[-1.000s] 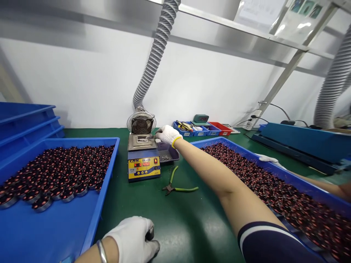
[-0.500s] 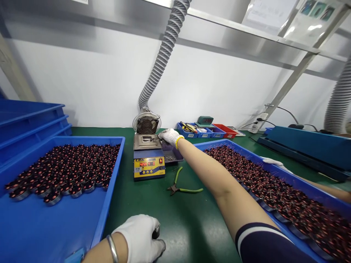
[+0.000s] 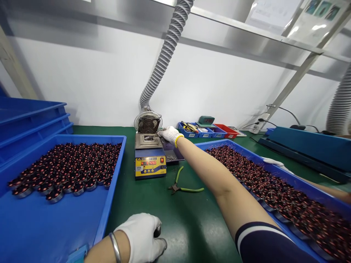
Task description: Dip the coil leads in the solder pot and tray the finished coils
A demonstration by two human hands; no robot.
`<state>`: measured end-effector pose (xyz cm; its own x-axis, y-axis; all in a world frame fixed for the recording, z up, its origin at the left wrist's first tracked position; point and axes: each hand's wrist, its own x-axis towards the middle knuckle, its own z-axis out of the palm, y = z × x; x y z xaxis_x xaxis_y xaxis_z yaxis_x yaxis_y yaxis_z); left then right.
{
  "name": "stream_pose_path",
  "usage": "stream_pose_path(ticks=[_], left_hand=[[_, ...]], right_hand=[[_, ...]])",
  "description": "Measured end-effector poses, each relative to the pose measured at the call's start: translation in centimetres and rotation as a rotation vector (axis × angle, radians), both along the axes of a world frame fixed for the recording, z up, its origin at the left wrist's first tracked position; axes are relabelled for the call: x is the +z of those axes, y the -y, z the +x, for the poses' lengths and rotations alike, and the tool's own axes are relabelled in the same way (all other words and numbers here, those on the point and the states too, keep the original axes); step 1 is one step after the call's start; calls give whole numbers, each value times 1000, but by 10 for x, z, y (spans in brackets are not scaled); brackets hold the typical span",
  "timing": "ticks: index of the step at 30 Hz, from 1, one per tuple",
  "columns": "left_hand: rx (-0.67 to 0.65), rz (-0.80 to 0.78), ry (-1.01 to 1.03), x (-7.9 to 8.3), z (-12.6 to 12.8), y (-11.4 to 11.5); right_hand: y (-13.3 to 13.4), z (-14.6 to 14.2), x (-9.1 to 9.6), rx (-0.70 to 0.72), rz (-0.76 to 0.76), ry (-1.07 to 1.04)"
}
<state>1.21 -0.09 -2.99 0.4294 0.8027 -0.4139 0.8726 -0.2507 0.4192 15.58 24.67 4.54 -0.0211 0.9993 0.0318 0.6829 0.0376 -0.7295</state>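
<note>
My right hand (image 3: 170,135), in a white glove with a yellow cuff, reaches to the right edge of a small solder pot (image 3: 149,141) with a yellow-and-blue front and lit red digits. Its fingers are pinched together; what they hold, if anything, is too small to make out. My left hand (image 3: 145,237), gloved in white with dark fingertips, rests on the green table near the front with its fingers curled; their inside is hidden. Green-handled cutting pliers (image 3: 185,186) lie with their handles apart, in front of the pot and to its right.
A blue tray (image 3: 109,199) at left holds many round black parts; another blue tray (image 3: 201,145) at right holds similar wired parts. A co-worker's gloved hand (image 3: 272,161) touches its far side. A ribbed hose (image 3: 164,54) hangs behind the pot. Small bins (image 3: 192,134) stand at the back.
My right hand's fingers have drawn back slightly from over the pot's opening, where a thin dark piece reached in. My left hand stays in place. The view has shifted slightly.
</note>
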Motion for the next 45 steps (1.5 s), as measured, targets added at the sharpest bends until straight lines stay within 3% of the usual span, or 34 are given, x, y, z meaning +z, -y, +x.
stream_pose_path(ticks=[17,25,36,45], left_hand=[[-6,47,18,-3,1,0],[-7,60,19,-4,2,1],[-11,50,10,-4,2,1],[-11,46,16,-7,1,-1]], right_hand=[[22,24,17,-17,83,131],[30,26,12,-7,89,182],[21,1,6,6,93,155],[22,14,0,-19,125,67]])
